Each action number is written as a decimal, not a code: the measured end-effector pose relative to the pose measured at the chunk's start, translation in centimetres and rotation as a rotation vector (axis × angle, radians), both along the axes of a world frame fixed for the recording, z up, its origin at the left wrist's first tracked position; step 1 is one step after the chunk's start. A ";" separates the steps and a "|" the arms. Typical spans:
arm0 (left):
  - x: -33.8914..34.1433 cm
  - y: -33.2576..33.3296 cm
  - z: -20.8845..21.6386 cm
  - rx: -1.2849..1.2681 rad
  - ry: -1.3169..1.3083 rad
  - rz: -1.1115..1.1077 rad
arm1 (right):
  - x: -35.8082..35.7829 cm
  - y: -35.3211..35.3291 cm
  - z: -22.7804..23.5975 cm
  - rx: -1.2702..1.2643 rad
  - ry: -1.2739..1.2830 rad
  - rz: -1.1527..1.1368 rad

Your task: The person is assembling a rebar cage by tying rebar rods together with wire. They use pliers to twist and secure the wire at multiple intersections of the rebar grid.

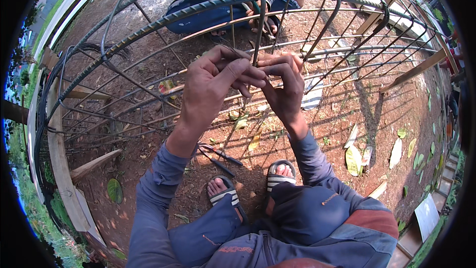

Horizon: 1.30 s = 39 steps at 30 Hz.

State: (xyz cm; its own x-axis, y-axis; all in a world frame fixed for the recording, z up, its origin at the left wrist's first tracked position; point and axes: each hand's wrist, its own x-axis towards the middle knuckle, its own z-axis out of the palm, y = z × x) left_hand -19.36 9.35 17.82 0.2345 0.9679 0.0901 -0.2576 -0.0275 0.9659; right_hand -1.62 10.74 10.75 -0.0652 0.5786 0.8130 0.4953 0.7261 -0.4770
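Observation:
Both of my hands meet at an upright steel bar (259,32) of a rebar cage, just below its thick ribbed top bar (208,3). My left hand (210,77) is closed in a pinch at the left side of that bar, with thin dark wire (229,49) showing over its fingers. My right hand (285,82) has its fingers bent and pressed together against the bar's right side. What its fingertips hold is hidden. A pair of pincers (218,159) with dark handles lies on the soil ahead of my sandals.
Across the cage a person in blue clothes (191,7) squats, hands at the bars. A bundle of black wire (94,47) hangs on the cage's left end. Wooden stakes (414,71) and boards (64,178) stand at the sides. Leaves (353,160) lie on the reddish soil.

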 end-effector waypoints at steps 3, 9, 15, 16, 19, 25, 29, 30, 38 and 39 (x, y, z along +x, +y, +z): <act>-0.5 2.6 0.3 -0.008 0.158 0.075 | -0.4 0.0 -0.3 0.068 0.011 -0.039; -1.6 8.0 -0.3 0.025 0.723 0.007 | -0.5 0.2 -0.4 0.069 -0.034 -0.039; -0.7 7.9 -1.0 0.093 0.907 -0.115 | -0.3 -0.1 -0.5 0.064 -0.039 -0.054; -1.2 8.1 -2.0 0.326 0.891 -0.095 | -0.5 0.0 -0.5 0.080 -0.037 -0.068; -1.7 8.4 -2.8 0.533 0.915 -0.230 | -0.8 -0.1 -0.6 0.063 -0.025 -0.066; -1.4 8.0 -0.6 0.150 0.988 -0.442 | -0.7 0.0 -1.0 0.070 -0.020 -0.074; -1.5 8.0 -0.6 0.216 0.757 -0.538 | 0.0 0.1 -1.4 0.098 -0.077 -0.059; -1.7 8.0 -0.8 0.204 0.707 -0.566 | 0.3 0.1 -1.5 0.081 -0.105 -0.028; -2.9 9.2 -1.9 0.503 0.705 -0.714 | 0.4 -0.7 -1.3 0.040 -0.214 0.019; -2.8 9.1 -1.8 0.475 0.715 -0.707 | 0.2 -0.7 -1.3 0.050 -0.197 0.006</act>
State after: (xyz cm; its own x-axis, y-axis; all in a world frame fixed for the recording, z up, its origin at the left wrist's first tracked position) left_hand -22.18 18.46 16.01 0.8660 0.4985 0.0395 0.2505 -0.5008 0.8285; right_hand -1.44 10.03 9.46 -0.2289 0.5366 0.8122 0.5713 0.7496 -0.3343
